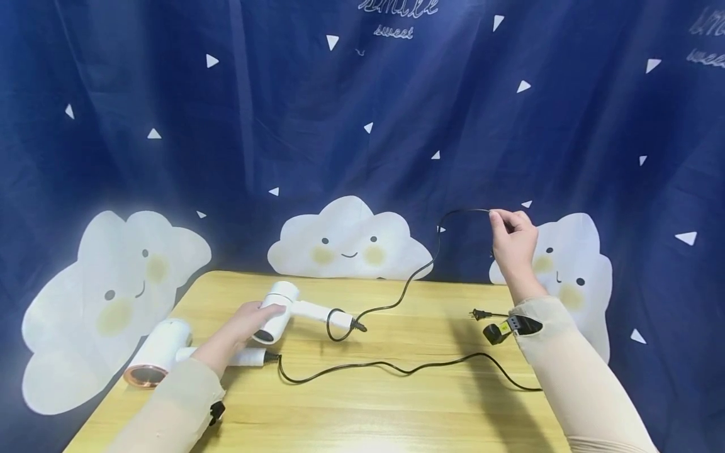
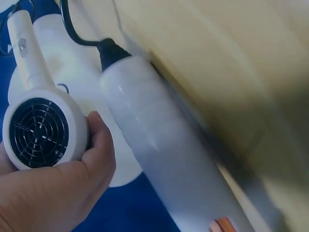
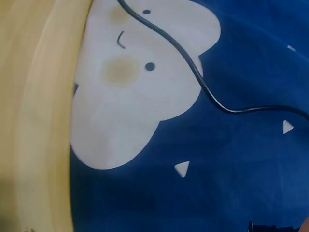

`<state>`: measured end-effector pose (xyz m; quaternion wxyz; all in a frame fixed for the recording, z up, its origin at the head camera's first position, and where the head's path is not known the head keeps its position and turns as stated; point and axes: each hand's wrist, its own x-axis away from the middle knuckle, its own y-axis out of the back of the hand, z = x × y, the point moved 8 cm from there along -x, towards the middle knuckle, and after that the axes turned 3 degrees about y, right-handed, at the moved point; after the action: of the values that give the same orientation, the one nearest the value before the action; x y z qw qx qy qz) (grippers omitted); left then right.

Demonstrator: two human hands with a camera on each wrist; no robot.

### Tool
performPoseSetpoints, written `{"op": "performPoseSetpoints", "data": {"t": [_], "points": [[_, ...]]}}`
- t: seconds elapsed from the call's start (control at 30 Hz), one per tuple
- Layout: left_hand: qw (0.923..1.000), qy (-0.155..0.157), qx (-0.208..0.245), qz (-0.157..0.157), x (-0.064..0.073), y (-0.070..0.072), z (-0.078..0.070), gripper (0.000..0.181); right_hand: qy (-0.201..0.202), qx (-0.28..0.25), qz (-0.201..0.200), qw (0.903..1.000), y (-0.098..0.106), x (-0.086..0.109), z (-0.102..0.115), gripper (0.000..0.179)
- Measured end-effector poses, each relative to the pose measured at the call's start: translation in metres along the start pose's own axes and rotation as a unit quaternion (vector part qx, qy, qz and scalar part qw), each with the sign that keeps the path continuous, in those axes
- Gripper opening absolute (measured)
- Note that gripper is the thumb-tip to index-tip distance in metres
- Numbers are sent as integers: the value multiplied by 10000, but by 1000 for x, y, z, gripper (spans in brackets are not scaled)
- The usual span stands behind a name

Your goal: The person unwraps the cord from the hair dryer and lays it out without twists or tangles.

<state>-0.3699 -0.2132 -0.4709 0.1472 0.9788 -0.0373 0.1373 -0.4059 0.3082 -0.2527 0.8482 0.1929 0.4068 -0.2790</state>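
Note:
My left hand (image 1: 249, 322) grips the barrel of a white hair dryer (image 1: 283, 293), thumb along its side. In the left wrist view this hair dryer (image 2: 76, 133) shows its round black grille, with the fingers of my left hand (image 2: 60, 195) wrapped round the barrel. Its handle points right, and a loop of black cord (image 1: 405, 289) circles the handle's end. From there the cord climbs to my right hand (image 1: 514, 242), raised above the table's far edge, which pinches it between thumb and fingertips. The right wrist view shows the cord (image 3: 169, 39) running across the backdrop.
A second white hair dryer (image 1: 164, 347) with a copper-coloured rim lies at the table's left, partly behind my left forearm. Its black cord (image 1: 391, 365) snakes rightward over the wooden table (image 1: 362, 409). A black plug (image 1: 480, 314) shows beside my right wrist. Behind hangs a blue curtain (image 1: 340, 126).

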Motion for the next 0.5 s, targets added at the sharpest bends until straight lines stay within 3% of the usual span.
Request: {"op": "performPoseSetpoints", "data": {"t": [0.13, 0.33, 0.5], "points": [[9996, 6, 233, 160, -3, 7, 6, 49, -113, 107, -12, 9999, 2, 4, -13, 16], [9997, 200, 134, 59, -5, 22, 16, 50, -300, 393, -25, 9988, 10, 8, -32, 20], [9998, 210, -8, 40, -6, 34, 16, 51, -391, 539, -43, 9978, 18, 10, -44, 22]]}}
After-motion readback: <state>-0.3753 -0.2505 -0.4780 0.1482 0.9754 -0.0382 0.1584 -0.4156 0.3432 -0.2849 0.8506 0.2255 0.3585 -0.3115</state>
